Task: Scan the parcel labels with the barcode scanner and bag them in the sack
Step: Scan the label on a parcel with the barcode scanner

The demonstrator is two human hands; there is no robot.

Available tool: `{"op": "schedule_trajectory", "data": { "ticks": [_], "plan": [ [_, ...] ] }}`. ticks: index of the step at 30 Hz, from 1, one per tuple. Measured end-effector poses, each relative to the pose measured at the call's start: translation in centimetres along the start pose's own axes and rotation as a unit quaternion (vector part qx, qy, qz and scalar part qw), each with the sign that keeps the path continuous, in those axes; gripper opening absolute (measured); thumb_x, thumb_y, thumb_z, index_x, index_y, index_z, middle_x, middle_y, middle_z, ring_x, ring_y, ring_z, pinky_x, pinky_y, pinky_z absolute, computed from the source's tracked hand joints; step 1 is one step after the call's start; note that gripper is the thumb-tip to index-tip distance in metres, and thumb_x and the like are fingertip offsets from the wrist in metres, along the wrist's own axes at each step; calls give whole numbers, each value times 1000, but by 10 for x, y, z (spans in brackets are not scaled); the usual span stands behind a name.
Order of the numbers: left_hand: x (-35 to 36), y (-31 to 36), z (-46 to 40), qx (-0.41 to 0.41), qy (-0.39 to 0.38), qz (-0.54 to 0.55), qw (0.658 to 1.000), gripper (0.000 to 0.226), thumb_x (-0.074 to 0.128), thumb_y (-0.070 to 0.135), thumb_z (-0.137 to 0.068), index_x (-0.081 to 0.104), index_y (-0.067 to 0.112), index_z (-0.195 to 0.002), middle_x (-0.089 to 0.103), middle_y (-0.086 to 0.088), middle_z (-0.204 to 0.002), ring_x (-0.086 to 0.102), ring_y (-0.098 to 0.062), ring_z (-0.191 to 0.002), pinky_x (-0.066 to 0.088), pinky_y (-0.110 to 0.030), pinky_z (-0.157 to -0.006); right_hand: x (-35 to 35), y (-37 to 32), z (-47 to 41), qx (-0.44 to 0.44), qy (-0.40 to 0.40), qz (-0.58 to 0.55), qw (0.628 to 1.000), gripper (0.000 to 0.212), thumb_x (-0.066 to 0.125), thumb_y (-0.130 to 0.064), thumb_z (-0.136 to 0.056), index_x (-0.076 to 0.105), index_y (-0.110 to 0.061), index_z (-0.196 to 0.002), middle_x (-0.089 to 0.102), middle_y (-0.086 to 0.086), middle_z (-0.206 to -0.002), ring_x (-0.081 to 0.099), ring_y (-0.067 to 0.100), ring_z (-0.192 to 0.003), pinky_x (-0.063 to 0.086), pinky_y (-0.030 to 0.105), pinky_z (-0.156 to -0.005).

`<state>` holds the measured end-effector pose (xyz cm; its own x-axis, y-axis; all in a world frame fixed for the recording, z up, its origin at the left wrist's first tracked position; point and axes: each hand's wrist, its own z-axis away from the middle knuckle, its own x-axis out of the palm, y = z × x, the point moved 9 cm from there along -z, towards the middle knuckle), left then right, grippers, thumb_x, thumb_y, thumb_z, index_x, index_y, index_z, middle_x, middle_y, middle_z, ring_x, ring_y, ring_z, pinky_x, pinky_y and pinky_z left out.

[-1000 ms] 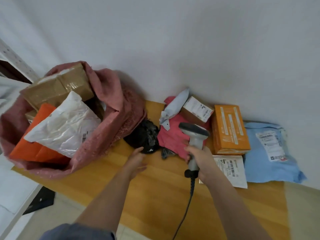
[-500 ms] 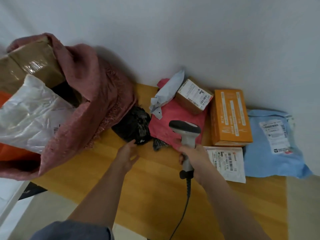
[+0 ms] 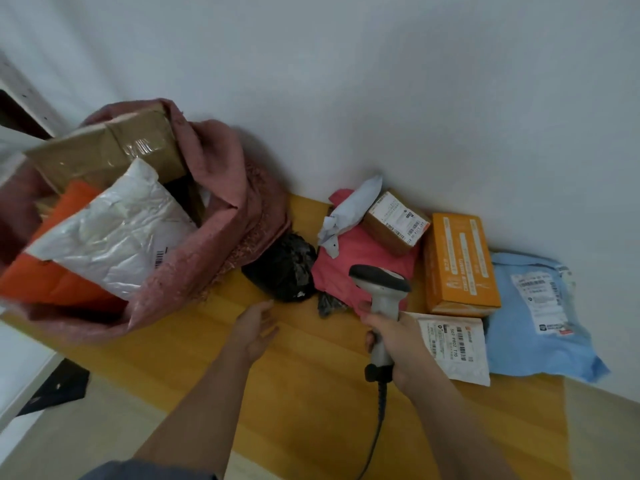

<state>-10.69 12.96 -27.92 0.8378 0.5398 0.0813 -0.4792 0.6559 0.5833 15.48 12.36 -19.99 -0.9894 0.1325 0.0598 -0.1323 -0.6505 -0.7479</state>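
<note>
Reaching for the black parcel [image 3: 282,270] with slack-fingered, empty left hand [image 3: 256,327] | right hand [image 3: 394,336] grips barcode scanner [image 3: 379,292] | advice: turn crinkly soft wrap until a label shows, flatten, scan | pink woven sack [image 3: 221,216] gapes left on wooden table [image 3: 311,393], already stuffed.

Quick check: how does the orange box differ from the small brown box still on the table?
The orange box lies flat on the table, whereas the small brown box sits tilted on a pink parcel. The orange box is larger. The brown box shows a white barcode label; the orange box shows only pale printed stripes. Both wait outside the sack.
</note>
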Motion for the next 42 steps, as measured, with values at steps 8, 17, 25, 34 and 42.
{"op": "schedule_trajectory", "data": {
  "ticks": [8,17,25,34,42],
  "plan": [
    [17,-8,-15,-30,-35,32,998,41,56,23,-98,52,21,-139,38,-16,-145,48,-33,-124,43,-43,-104,17,-5,-13,-20,-36,59,997,8,65,-5,-84,64,0,-90,50,2,-47,46,14,-45,41,32,-57],
    [13,-10,-39,85,87,-52,991,41,72,14,-87,62,1,-125,58,-15,-134,55,-28,-122,42,-32,-94,-15,15,-26,-1,1,80,997,4,62,-3,-86,63,-5,-90,51,3,-46,47,13,-42,42,32,-57],
    [-17,25,13,215,177,-335,900,14,77,9,-82,75,5,-95,69,-11,-110,63,-27,-102,50,-32,-85,3,10,-6,-5,11,59,998,4,63,-1,-83,59,-1,-84,50,4,-47,47,14,-43,41,31,-54],
    [5,69,94,378,65,-354,853,12,70,13,-88,67,18,-78,47,6,-105,47,-6,-96,37,-20,-83,7,-16,34,-49,44,16,998,9,67,-3,-78,58,-4,-76,49,8,-52,46,20,-48,38,33,-56],
    [-24,98,133,345,76,-178,918,15,49,10,-99,57,10,-86,58,-2,-81,53,-16,-75,39,-25,-60,23,-34,65,-98,70,-21,993,14,72,-2,-80,59,-6,-79,56,12,-64,51,22,-56,42,34,-58]
  ]
}}
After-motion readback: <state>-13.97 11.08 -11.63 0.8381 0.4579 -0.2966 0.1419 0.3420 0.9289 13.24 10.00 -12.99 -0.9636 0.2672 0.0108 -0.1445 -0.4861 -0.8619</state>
